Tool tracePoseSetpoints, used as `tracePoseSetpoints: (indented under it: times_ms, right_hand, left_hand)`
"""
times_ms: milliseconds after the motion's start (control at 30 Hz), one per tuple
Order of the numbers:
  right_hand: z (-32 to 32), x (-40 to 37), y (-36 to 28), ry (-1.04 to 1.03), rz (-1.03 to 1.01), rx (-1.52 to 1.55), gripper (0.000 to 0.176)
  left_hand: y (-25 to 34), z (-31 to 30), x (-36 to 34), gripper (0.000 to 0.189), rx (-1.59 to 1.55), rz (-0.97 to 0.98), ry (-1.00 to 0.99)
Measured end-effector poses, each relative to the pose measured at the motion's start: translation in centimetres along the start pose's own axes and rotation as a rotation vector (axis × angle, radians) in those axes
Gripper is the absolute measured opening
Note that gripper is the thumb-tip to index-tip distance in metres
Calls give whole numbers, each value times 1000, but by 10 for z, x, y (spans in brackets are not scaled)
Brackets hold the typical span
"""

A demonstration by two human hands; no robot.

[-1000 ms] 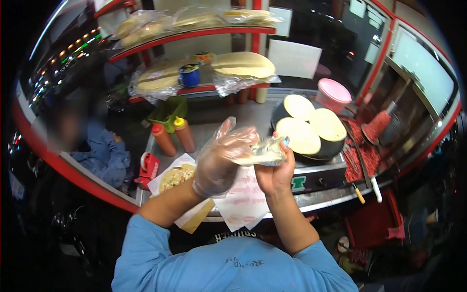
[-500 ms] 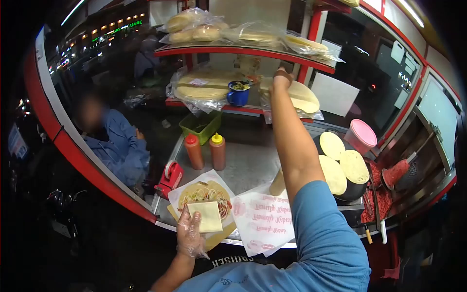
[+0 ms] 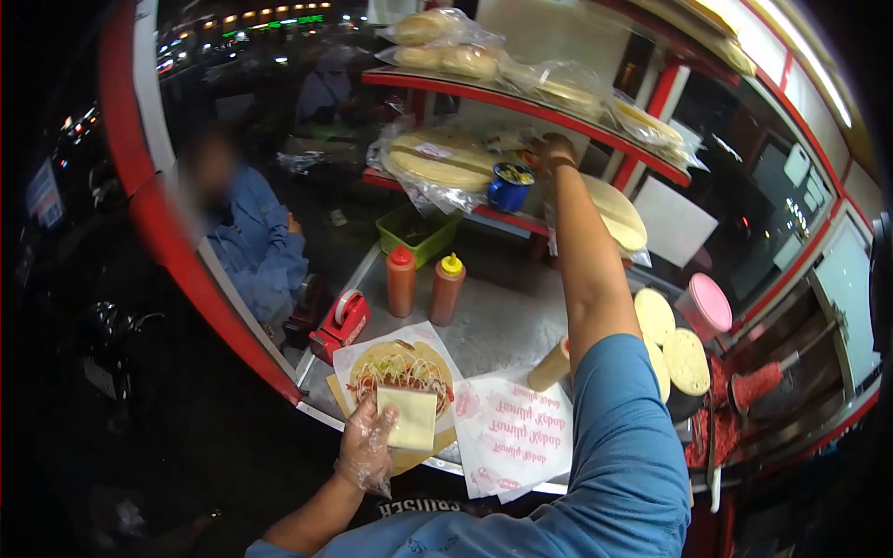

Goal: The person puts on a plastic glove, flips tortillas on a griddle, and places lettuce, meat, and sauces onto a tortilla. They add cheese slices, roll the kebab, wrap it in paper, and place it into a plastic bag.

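Note:
My left hand [image 3: 368, 445], in a clear plastic glove, pinches a square pale yellow slice [image 3: 406, 418] in front of a filled flatbread [image 3: 402, 369]. The flatbread lies on white paper [image 3: 349, 361], with shredded filling and white sauce on it. My right hand [image 3: 555, 151] reaches onto the lower shelf, behind and right of a blue mug [image 3: 510, 187]; its fingers are blurred, and anything in them cannot be made out. Bagged flatbreads [image 3: 437, 160] lie left of the mug, more flatbreads [image 3: 616, 216] beside my right forearm. Printed paper sheets [image 3: 521, 432] lie on the counter.
Red-capped [image 3: 401, 282] and yellow-capped [image 3: 447, 290] sauce bottles stand by a green basket [image 3: 419, 237]. A red tape dispenser [image 3: 341, 323] sits at the left edge. Flatbreads [image 3: 688, 361] rest on a griddle near red meat [image 3: 755, 386] and a pink-lidded tub [image 3: 704, 305]. A person [image 3: 249, 244] is outside left.
The view has turned, so the shelves and counter appear shifted right. My right hand has moved to the back of the lower shelf near the mug. My left hand still holds the slice.

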State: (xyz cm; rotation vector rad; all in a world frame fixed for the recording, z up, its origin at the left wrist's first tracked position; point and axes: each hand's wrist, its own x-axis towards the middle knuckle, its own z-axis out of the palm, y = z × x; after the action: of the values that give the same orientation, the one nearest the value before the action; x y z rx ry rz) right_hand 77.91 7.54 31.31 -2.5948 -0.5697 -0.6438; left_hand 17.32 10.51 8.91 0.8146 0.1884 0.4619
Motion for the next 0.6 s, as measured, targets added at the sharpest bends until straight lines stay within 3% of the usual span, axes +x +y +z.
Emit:
tracePoseSetpoints:
  times_ms: [67, 133, 233, 367, 467, 600]
  right_hand:
    - [15, 30, 8, -243, -68, -295, 46]
    - [39, 57, 31, -76, 125, -62, 47]
    - [-6, 10, 20, -22, 285, 89, 44]
    - [25, 30, 28, -73, 81, -16, 41]
    - [19, 13, -5, -182, 127, -65, 43]
    - [4, -12, 5, -246, 359, 145, 46]
  left_hand:
    - [-2, -13, -15, 36, 54, -24, 46]
    - [2, -28, -29, 36, 90, -12, 83]
    - [4, -47, -53, 30, -14, -44, 196]
    - [5, -56, -56, 26, -41, -49, 225]
    - [12, -62, -49, 26, -47, -84, 182]
    - [23, -68, -56, 28, 0, -39, 202]
